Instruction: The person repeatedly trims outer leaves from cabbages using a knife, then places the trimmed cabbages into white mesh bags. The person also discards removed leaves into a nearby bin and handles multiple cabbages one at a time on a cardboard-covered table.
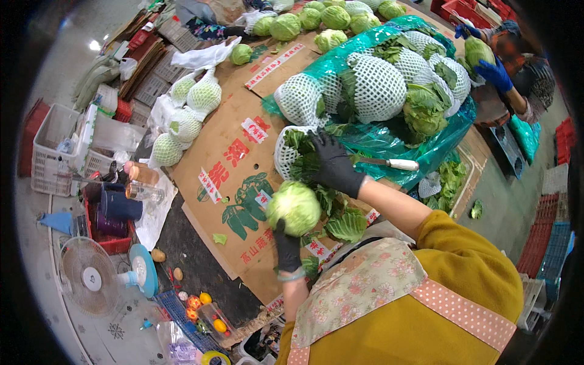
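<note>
My left hand (288,248), in a black glove, holds a trimmed pale green cabbage (294,208) from below, over the printed cardboard (237,118). Above and to the right, my right hand (335,162), also gloved in black, rests on dark outer cabbage leaves (305,159) beside a white foam net (284,155); its fingertips touch the leaves and the net's edge. Whether it grips them is hidden. A knife with a white handle (403,164) lies on the green plastic bag (378,141), just past my right hand. Loose leaves (346,225) lie between my forearms.
Netted cabbages (378,86) pile up on the green bag; more netted ones (185,123) stand at left, bare ones (285,26) at the far end. A co-worker's blue-gloved hands (495,75) hold a cabbage at right. A fan (92,278) and a red crate (112,245) are at left.
</note>
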`<state>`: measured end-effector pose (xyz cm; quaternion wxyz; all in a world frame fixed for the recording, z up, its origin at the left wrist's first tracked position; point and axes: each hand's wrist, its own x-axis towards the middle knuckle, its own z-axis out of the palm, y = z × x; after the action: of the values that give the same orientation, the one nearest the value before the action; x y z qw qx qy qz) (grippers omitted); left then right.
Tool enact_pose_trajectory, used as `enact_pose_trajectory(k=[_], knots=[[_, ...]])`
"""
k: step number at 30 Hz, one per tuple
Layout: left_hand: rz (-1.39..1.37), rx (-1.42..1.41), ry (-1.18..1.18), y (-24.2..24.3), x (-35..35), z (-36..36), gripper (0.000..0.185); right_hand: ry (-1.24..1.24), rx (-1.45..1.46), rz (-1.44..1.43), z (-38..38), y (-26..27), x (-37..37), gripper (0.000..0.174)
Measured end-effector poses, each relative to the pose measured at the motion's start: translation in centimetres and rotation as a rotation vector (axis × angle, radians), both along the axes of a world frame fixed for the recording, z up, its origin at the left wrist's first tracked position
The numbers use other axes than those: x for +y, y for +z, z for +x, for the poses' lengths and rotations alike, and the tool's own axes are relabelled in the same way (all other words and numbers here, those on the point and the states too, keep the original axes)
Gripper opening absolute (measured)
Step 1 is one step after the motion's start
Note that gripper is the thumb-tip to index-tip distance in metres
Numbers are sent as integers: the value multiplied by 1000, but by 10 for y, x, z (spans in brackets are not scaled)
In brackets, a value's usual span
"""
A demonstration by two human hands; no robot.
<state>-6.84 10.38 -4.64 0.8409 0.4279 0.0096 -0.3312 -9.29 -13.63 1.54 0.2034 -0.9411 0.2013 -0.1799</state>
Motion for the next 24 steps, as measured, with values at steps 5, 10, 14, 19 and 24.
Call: enact_pose_trajectory(k=[5, 10, 14, 19, 24], knots=[[230, -266, 184, 6, 70, 4, 65, 140, -2, -92, 35, -37, 16, 62], [861, -1119, 353, 65, 28, 10, 76, 376, -89, 281, 51, 5, 22, 48], [1123, -1609, -69, 66, 5, 6, 77, 345, -179, 423, 34, 28, -1, 47], [919, -1280, -244, 53, -10, 35, 82, 311, -315, 598, -79, 79, -69, 52], [777, -991, -309, 44, -25, 60, 76, -237, -362, 705, -235, 140, -117, 47]])
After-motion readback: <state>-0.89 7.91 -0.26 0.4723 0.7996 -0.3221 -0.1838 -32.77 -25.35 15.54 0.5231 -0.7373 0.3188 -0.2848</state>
